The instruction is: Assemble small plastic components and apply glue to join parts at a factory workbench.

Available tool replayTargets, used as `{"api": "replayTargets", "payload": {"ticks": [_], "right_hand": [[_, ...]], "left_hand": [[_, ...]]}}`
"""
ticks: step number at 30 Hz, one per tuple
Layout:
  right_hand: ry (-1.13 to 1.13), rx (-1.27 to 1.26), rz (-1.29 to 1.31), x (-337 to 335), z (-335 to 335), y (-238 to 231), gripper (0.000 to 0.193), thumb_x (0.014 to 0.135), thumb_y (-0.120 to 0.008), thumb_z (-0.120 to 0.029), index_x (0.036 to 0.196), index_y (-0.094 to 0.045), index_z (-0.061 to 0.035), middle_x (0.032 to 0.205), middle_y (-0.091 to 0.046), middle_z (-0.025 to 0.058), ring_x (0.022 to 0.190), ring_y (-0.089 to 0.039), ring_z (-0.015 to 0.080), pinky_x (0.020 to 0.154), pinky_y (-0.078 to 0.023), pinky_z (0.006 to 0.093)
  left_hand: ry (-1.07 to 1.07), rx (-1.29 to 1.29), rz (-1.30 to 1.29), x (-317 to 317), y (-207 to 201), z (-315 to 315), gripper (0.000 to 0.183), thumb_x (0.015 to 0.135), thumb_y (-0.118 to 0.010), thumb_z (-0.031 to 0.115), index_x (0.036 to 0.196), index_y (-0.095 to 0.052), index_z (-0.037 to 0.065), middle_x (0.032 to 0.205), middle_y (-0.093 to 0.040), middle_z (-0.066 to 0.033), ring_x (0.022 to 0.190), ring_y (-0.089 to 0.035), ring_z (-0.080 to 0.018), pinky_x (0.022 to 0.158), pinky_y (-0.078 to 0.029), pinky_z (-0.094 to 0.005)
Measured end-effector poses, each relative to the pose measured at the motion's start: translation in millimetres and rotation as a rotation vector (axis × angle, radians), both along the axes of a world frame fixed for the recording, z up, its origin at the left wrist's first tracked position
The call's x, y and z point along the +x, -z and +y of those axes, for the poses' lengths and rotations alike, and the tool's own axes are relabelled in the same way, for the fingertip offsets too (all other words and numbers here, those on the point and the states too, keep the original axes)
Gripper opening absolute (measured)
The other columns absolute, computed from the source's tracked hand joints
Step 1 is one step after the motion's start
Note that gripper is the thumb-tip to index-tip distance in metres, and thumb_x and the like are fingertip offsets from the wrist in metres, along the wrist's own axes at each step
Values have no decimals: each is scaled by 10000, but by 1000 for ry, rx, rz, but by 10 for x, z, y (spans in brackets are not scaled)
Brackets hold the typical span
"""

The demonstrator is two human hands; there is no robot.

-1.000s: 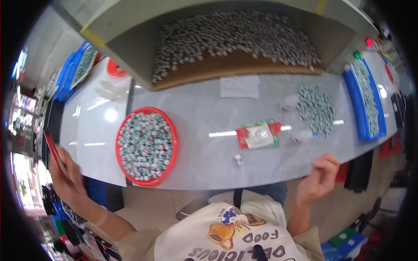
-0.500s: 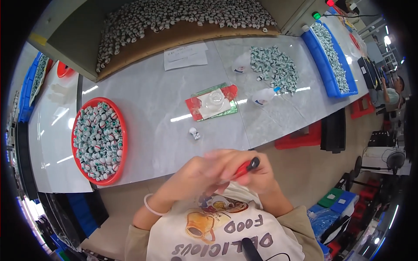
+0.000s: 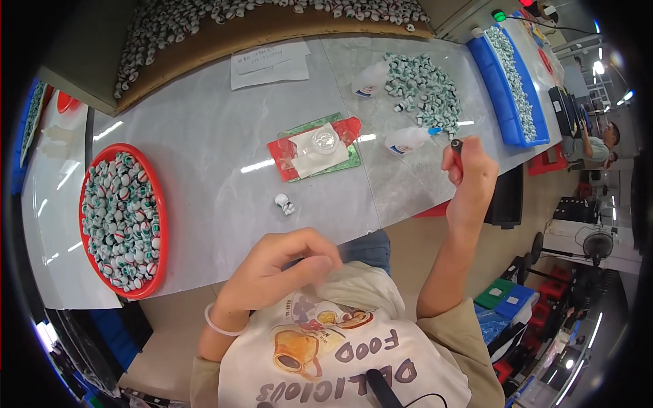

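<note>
My right hand (image 3: 466, 180) is raised over the table's near right edge, gripping a thin red and black pen-like tool (image 3: 456, 151). Just beyond it lies a small white squeeze bottle (image 3: 407, 141) with a blue tip. My left hand (image 3: 282, 262) hovers close to my chest, fingers curled together with nothing visible in them. A single small white piece (image 3: 283, 203) lies on the grey table (image 3: 204, 156) ahead of that hand. Farther out sits a red and green mat (image 3: 316, 147) with a white sheet and a small clear dish on it.
A red round tray (image 3: 88, 224) full of small green, white and red pieces sits at the left. A loose heap of the same pieces (image 3: 422, 85) and another white bottle (image 3: 369, 79) lie far right, beside a blue bin (image 3: 507, 81). Paper sheets (image 3: 269, 62) lie near a back shelf covered in pieces.
My hands were together at my chest holding the red tool. Now the right hand has lifted it out to the right over the table edge, and the left stays near my chest.
</note>
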State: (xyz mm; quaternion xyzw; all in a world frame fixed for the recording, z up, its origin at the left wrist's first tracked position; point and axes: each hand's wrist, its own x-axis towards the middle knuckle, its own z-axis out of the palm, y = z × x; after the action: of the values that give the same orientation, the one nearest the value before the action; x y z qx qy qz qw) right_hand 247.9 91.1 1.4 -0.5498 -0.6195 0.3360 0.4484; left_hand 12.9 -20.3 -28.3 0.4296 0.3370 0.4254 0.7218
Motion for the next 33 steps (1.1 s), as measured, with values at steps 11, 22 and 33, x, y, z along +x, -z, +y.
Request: {"api": "replayTargets", "payload": {"ticks": [11,22,33], "right_hand": [[241,-18,191,-214,80,12,327,878,-468,-298,668,-466,-48,512,-357,-37,431,-251,24,393,-121,214],[140,-98,205,-99,143,35,258,874,-447,-290,726,-455,-78,488,-310,-39,414,-220,26,381,-130,208],[131,-124,226,-107,158,14,236,871,-443,-284,750,-451,-82,491,-311,-41,405,-219,22,370,-129,202]], "left_hand": [[-2,-104,-62,-29,-15,17,115,877,-497,72,897,-561,-21,795,-568,-60,647,-535,-102,599,-421,-220],[2,-82,-89,-22,-14,24,117,880,-486,69,900,-561,-18,806,-564,-60,655,-530,-98,599,-410,-213],[0,-80,-42,-8,-16,19,101,861,-496,54,908,-566,0,808,-558,-16,659,-476,-56,573,-394,-203]]}}
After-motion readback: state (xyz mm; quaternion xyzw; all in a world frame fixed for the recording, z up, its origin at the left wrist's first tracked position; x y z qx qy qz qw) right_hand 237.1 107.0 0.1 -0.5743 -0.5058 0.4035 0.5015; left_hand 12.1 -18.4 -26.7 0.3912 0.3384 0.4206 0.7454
